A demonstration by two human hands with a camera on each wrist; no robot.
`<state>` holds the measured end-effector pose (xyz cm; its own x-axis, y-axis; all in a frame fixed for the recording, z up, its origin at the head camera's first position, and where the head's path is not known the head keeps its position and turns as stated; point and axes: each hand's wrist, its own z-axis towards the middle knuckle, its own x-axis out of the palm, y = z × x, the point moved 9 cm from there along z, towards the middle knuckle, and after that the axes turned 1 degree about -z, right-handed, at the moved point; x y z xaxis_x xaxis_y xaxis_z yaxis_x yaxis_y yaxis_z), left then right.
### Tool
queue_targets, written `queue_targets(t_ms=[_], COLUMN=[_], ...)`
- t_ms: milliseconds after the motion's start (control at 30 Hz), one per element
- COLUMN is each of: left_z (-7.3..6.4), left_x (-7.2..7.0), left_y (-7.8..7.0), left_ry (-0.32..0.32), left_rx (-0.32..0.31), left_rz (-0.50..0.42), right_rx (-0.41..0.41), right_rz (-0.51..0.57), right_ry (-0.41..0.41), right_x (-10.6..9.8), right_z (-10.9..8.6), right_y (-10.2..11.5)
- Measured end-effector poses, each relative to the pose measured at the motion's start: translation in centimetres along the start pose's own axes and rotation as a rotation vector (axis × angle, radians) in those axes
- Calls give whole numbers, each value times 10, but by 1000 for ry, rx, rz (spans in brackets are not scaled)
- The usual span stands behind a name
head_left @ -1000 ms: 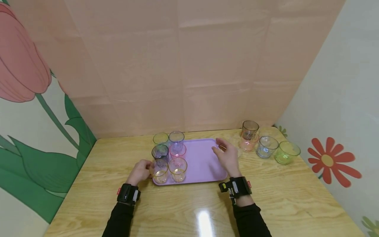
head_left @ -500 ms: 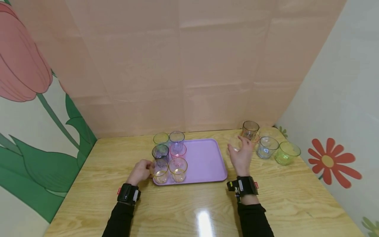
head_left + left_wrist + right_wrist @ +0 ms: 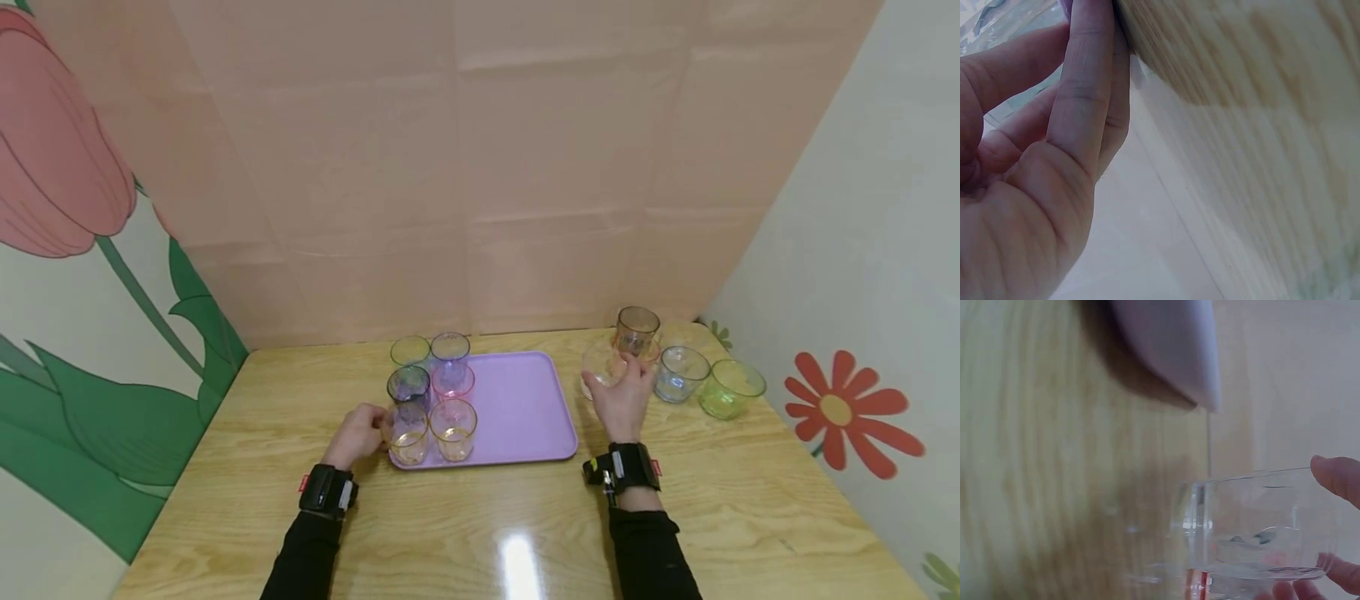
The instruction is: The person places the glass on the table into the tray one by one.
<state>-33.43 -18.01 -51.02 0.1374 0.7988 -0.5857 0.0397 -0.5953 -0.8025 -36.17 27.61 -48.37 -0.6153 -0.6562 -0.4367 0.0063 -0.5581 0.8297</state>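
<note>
In the head view, my right hand (image 3: pixel 622 396) is at a clear glass (image 3: pixel 598 367) right of the lilac tray (image 3: pixel 525 417). The right wrist view has this clear glass (image 3: pixel 1260 531) between thumb and fingers, with the thumb (image 3: pixel 1338 478) near one end. My left hand (image 3: pixel 360 433) stays at the tray's front left corner, beside a yellow-rimmed glass (image 3: pixel 408 446). Up close, the left fingers (image 3: pixel 1082 81) are fairly straight, their tips by the lilac edge and clear glass behind them.
The tray's left side holds another yellow-rimmed glass (image 3: pixel 453 442), a pink-rimmed glass (image 3: pixel 453 383), a dark glass (image 3: pixel 409 387) and more behind. On the right stand a brown glass (image 3: pixel 637 329), a blue glass (image 3: pixel 681 375) and a green glass (image 3: pixel 731 392).
My right hand has moved right, from over the tray to the clear glass, and its fingers now lie around it. The left hand has stayed in place.
</note>
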Motion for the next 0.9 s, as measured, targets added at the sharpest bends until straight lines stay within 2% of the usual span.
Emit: queue_targets(t_ms=[200, 367, 500, 667, 767, 900], left_z=[0, 0, 1, 2, 2, 2], left_x=[0, 1, 1, 0, 0, 0], left_y=[-1, -3, -2, 1, 2, 3], left_ry=[-7, -9, -9, -3, 1, 9], left_rx=[14, 35, 26, 6, -7, -21], left_rz=[1, 13, 17, 13, 13, 17], right_rx=[52, 52, 55, 71, 73, 64], right_rz=[-32, -70, -101, -120, -89, -49], right_ry=[20, 11, 15, 76, 126, 153], right_x=[1, 0, 0, 5, 9, 11], right_z=[3, 4, 5, 6, 6, 5], right_y=[-10, -10, -9, -9, -9, -5])
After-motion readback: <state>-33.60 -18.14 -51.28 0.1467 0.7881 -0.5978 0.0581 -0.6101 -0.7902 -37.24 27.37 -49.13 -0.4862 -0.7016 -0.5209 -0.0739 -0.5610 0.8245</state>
